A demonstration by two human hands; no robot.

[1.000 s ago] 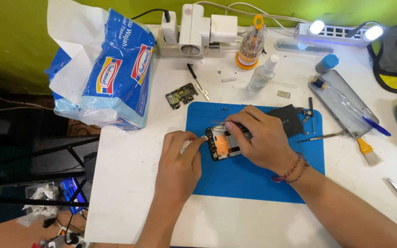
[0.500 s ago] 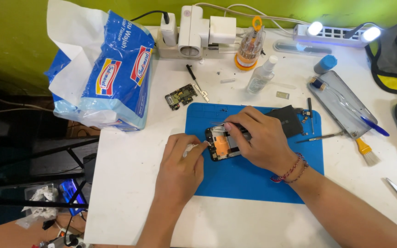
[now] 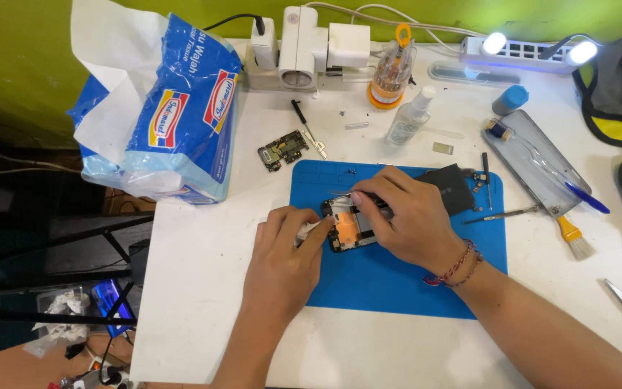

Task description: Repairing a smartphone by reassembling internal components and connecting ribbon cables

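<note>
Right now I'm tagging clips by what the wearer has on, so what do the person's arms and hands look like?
Both hands are bare, with no gloves or rings visible. The left hand and its forearm show no sleeve, watch or band. The right hand has thin braided string bracelets in red and darker tones around the wrist; its forearm is also uncovered as far as the picture's edge.

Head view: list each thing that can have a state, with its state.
Phone: opened, insides exposed, lying on the blue mat.
Left hand: steadying the phone's edge.
Right hand: fingertips pressing on the phone.
Desk lamps: lit.
Tissue pack: opened.
Spray bottle: upright, capped.
</note>
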